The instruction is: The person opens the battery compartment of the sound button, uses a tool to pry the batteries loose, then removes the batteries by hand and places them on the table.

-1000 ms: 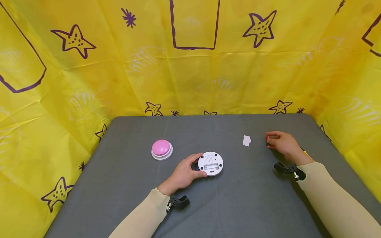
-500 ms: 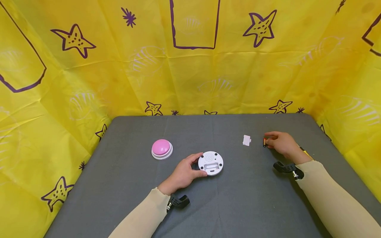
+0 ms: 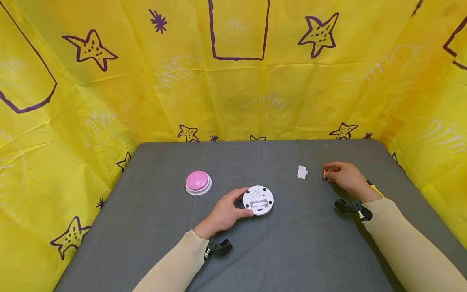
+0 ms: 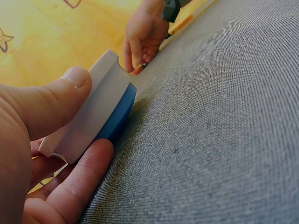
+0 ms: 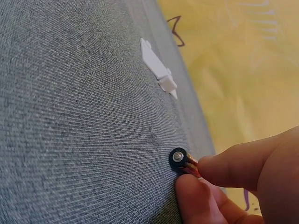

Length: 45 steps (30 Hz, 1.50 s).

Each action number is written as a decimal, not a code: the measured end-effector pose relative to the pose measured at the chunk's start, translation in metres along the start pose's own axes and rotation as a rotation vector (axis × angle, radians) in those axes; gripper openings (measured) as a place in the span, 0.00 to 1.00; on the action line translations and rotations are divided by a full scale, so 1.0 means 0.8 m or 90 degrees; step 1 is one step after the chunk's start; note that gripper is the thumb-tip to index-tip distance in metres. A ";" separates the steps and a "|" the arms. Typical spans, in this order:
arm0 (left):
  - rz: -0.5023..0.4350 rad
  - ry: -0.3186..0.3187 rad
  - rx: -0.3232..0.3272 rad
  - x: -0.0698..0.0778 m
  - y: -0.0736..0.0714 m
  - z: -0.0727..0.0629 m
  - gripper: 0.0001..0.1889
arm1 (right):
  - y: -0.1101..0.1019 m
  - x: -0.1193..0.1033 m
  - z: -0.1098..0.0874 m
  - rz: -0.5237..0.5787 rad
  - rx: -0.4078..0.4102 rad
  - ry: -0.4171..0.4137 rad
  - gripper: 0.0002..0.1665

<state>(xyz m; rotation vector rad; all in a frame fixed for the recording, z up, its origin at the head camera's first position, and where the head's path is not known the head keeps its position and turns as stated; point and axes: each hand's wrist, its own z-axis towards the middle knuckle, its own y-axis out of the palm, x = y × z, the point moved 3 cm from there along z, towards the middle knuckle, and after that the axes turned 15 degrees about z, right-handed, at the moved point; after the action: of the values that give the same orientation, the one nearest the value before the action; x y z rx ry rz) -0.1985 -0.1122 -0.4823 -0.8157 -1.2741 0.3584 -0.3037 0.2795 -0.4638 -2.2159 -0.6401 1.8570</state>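
Observation:
My left hand [image 3: 223, 213] grips the rim of a round white push-button [image 3: 258, 190], thumb on the near side and fingers on the far side. Its underside faces up, showing a speaker grille, dark feet and an uncovered battery compartment with no battery in it. Underneath, the left wrist view shows its blue dome [image 4: 117, 114]. Farther right, my right hand [image 3: 344, 177] pinches a small black-and-red battery [image 5: 178, 157] between thumb and fingers, low over the grey cloth. A small white battery cover [image 3: 302, 172] lies left of that hand.
A second push-button [image 3: 197, 181], pink-domed with a white base, stands upright left of my left hand. A yellow-and-black stick [image 3: 375, 188] lies beyond my right wrist, partly hidden. Yellow patterned cloth [image 3: 233, 101] walls the back and sides of the grey table [image 3: 164, 227].
My right hand has shifted slightly left with the battery, which now shows more beyond the fingertips. In the last half second both hands stay nearly still. The left hand keeps its hold.

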 end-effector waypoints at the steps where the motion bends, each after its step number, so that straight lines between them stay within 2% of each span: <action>1: -0.001 0.000 0.000 0.000 0.000 0.000 0.41 | 0.000 0.000 -0.001 -0.001 0.000 0.000 0.24; 20: 0.008 0.006 -0.002 -0.003 0.001 0.001 0.42 | 0.003 0.001 -0.001 0.012 -0.003 0.006 0.25; 32: -0.060 0.008 0.016 -0.002 0.002 0.001 0.40 | 0.003 0.001 -0.002 0.069 0.009 0.003 0.25; 39: -0.062 0.010 0.017 -0.001 0.001 0.001 0.39 | 0.005 0.000 -0.006 0.086 0.019 0.009 0.26; 45: -0.044 -0.008 0.012 0.005 0.001 0.002 0.46 | 0.005 -0.002 -0.008 0.092 0.017 0.011 0.27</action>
<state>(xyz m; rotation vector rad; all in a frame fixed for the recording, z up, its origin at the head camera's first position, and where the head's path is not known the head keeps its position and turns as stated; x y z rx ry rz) -0.1989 -0.1088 -0.4801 -0.7526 -1.3062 0.3203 -0.2968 0.2764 -0.4628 -2.3145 -0.4608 1.8977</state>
